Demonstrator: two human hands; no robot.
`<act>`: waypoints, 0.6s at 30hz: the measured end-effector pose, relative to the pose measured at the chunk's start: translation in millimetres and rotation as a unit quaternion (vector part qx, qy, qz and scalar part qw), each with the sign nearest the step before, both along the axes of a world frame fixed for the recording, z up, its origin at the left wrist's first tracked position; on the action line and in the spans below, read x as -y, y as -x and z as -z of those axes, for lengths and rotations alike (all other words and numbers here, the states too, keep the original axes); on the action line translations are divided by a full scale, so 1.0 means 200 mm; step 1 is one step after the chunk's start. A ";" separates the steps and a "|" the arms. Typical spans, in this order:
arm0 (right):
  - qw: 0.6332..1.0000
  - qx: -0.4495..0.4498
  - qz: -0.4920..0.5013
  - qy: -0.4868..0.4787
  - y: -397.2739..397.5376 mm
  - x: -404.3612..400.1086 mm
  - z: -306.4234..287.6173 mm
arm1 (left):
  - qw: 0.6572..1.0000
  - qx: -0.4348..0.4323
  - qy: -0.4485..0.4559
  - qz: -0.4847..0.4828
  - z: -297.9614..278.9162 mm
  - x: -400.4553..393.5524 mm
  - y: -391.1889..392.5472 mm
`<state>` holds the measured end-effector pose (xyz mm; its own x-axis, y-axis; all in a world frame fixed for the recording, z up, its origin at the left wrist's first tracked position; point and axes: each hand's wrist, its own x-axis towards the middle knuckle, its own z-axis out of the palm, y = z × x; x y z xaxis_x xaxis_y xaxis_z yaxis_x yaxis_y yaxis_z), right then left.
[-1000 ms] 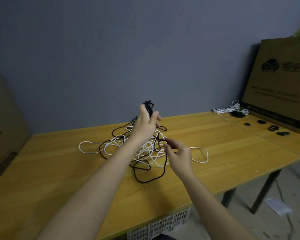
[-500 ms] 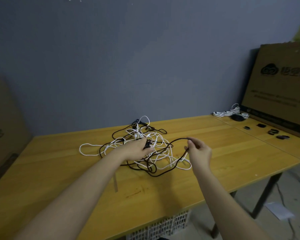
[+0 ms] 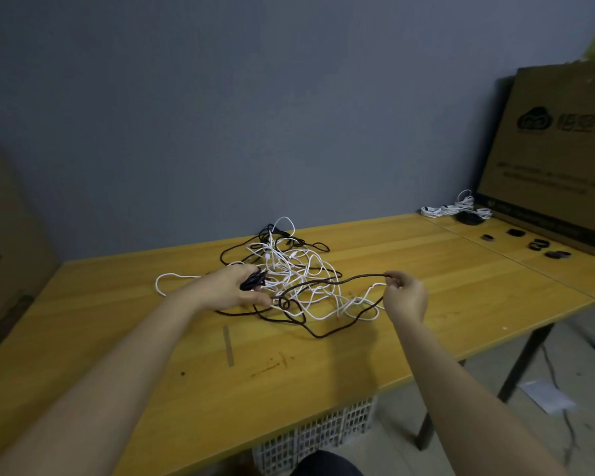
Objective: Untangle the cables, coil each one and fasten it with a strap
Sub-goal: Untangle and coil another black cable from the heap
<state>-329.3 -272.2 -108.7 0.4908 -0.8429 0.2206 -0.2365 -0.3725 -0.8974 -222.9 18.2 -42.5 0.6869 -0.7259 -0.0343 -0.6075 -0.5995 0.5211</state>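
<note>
The left hand (image 3: 232,290) has dropped from raised to the table, gripping black coils (image 3: 253,280); the right hand (image 3: 404,297) pinches the black cable (image 3: 344,280), drawn rightward — more slack freed from the tangle (image 3: 289,266).

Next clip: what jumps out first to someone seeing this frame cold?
A snarl of white and black cables in the middle of the yellow table. The left hand grips a small black coil at its edge, while the right hand pinches a dark strand pulled out sideways. Black straps lie far right.
</note>
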 end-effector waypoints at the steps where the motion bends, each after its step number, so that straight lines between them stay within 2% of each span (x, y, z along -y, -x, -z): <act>1: 1.000 0.000 -0.009 0.006 -0.02 -0.02 0.00 | 1.000 0.000 -0.008 0.006 0.00 0.01 0.01; 5: 0.996 0.020 -0.087 0.027 -0.06 -0.11 -0.02 | 0.999 0.015 -0.031 0.026 0.06 0.06 0.05; 8: 0.970 -0.006 -0.186 0.159 -0.03 -0.20 -0.06 | 0.999 -0.007 0.046 0.025 0.08 0.09 0.08; 10: 0.946 0.038 -0.270 0.176 0.02 -0.31 -0.07 | 0.992 -0.018 0.126 0.010 0.07 0.11 0.10; 14: 0.906 0.046 -0.418 0.043 0.12 -0.54 -0.09 | 0.968 -0.029 0.249 -0.015 0.04 0.17 0.13; 18: 0.905 0.083 -0.390 -0.149 0.14 -0.59 -0.13 | 0.947 0.026 0.318 -0.044 -0.02 0.25 0.17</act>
